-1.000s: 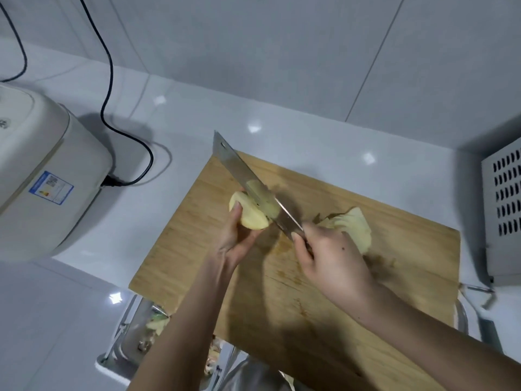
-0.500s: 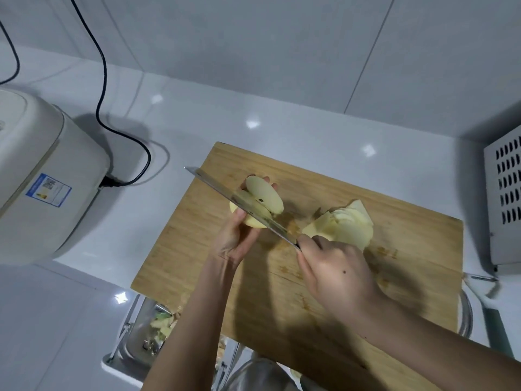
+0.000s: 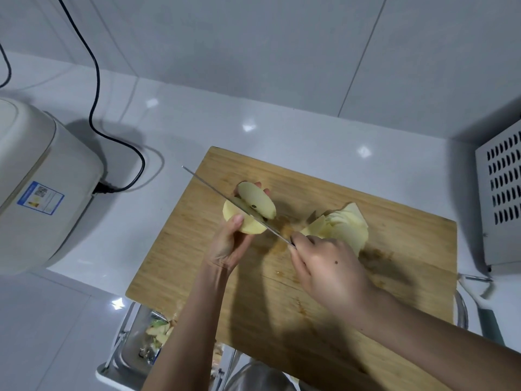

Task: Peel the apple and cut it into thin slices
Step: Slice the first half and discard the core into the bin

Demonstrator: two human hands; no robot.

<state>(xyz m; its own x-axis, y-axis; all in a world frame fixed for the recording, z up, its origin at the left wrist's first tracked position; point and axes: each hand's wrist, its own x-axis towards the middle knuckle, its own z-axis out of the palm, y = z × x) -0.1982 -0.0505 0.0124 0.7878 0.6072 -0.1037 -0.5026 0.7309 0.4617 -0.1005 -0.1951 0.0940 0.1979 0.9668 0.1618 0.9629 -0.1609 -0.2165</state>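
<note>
On the wooden cutting board [image 3: 394, 266], my left hand [image 3: 228, 244] holds a peeled, pale yellow apple piece [image 3: 239, 218] upright. My right hand [image 3: 327, 266] grips the handle of a knife [image 3: 220, 193] whose long blade runs up-left through the apple. A freshly cut slice [image 3: 258, 200] leans away on the blade's far side, a dark seed spot showing. A fanned pile of thin apple slices [image 3: 341, 225] lies just beyond my right hand.
A beige rice cooker [image 3: 36, 190] with a black cord [image 3: 95, 108] stands at the left. A white perforated appliance [image 3: 501, 193] stands at the right. Below the board's near edge, a metal sink [image 3: 135, 351] holds apple peelings [image 3: 159, 333]. Juice stains mark the board.
The blade swung from standing steeply against the apple to lying edge-on across it, cutting through. A slice has parted and leans off the far side. The slice pile is more exposed.
</note>
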